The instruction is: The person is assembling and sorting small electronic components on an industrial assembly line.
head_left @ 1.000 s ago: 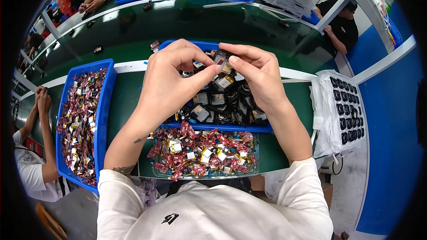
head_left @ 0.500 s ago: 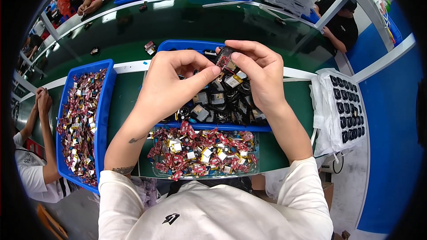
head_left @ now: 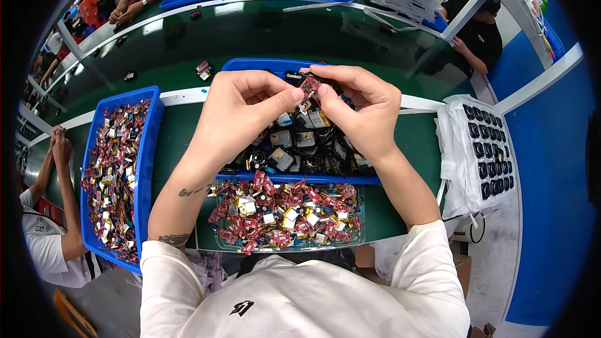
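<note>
My left hand [head_left: 241, 109] and my right hand [head_left: 366, 109] meet above a blue tray [head_left: 260, 63] of black plastic housings [head_left: 305, 141]. Between their thumbs and fingers they pinch a small red circuit board [head_left: 310, 85]. The right index fingertip reaches over the board's upper edge. Whether a dark housing remains behind the board, hidden by the fingers, I cannot tell. Below my wrists, a clear shallow tray [head_left: 362, 228] holds a heap of red circuit boards [head_left: 285, 213] with white and yellow battery-like parts and wires.
A long blue tray [head_left: 148, 169] with more boards stands at the left. Black parts in a white tray [head_left: 460, 169] lie at the right. Beyond a white rail, a dark green belt [head_left: 263, 31] carries a few loose pieces. Co-workers' arms [head_left: 59, 156] show at the left and far side.
The red board has turned to face me and shows more fully; the dark casing around it no longer shows. Both hands have shifted slightly. Small pieces on the belt have moved left.
</note>
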A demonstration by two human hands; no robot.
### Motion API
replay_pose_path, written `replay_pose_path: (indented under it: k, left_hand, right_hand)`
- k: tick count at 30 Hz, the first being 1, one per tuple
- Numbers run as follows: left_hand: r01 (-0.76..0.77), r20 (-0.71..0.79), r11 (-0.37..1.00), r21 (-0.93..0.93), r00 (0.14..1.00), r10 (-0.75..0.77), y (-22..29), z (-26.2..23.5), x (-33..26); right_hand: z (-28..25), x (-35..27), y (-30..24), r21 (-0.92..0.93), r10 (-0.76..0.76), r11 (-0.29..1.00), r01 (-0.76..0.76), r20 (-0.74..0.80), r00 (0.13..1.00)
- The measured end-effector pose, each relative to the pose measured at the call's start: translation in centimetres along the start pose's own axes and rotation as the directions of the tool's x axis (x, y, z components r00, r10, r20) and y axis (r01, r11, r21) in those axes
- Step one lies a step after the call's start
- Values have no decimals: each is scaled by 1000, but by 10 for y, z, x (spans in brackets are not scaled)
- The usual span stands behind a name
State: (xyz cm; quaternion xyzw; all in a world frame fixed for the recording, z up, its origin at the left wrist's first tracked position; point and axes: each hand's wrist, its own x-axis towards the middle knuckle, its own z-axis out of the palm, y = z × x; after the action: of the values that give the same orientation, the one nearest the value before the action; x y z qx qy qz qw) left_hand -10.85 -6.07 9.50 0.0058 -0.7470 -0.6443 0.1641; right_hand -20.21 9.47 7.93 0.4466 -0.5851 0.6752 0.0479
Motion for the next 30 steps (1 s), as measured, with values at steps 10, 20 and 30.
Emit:
replay_pose_path:
  k: [10, 20, 30]
  left_hand:
    - [-4, -133, 977, 214, 991, 34, 10, -2, 6]
    - [-129, -234, 990, 61, 962, 140, 29, -42, -1]
    - [-117, -176, 984, 136, 974, 140, 27, -38, -3]
  right_hand:
    - [-13, 13, -4, 18, 111, 993, -113, 78, 991]
    - [-204, 55, 144, -372, 297, 757, -538, -536, 790]
    - [-255, 14, 188, -686, 242, 204, -698, -656, 715]
